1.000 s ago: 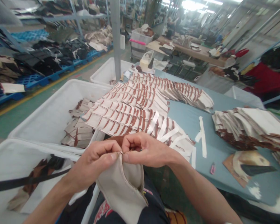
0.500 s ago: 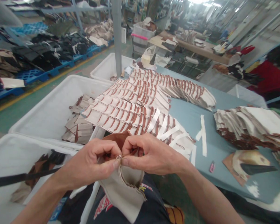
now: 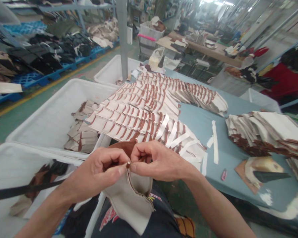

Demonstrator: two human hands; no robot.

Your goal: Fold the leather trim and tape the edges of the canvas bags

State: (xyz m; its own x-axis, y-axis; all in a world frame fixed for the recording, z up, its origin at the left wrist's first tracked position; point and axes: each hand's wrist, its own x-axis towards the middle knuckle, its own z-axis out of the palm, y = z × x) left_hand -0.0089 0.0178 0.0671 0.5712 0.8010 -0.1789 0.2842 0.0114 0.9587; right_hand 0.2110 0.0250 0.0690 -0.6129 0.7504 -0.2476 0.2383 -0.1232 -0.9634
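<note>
My left hand [image 3: 99,172] and my right hand [image 3: 159,162] meet in front of my chest, thumbs and forefingers pinched together on the top edge of a beige and brown cut piece [image 3: 131,198]. The piece hangs down over my lap, beige side toward me, its brown side showing behind my fingers. Just beyond my hands, rows of the same beige pieces with brown trim [image 3: 139,112] lie fanned out on the blue table [image 3: 201,122].
A white bin [image 3: 52,119] on the left holds more pieces; another bin [image 3: 12,165] stands nearer. White strips [image 3: 215,145], a small pink object [image 3: 223,174] and a stack of pieces [image 3: 265,132] lie on the right. Shelves and work tables fill the background.
Both hands stay pinched on the piece's top edge. They have shifted only slightly, and the camera has tilted a little.
</note>
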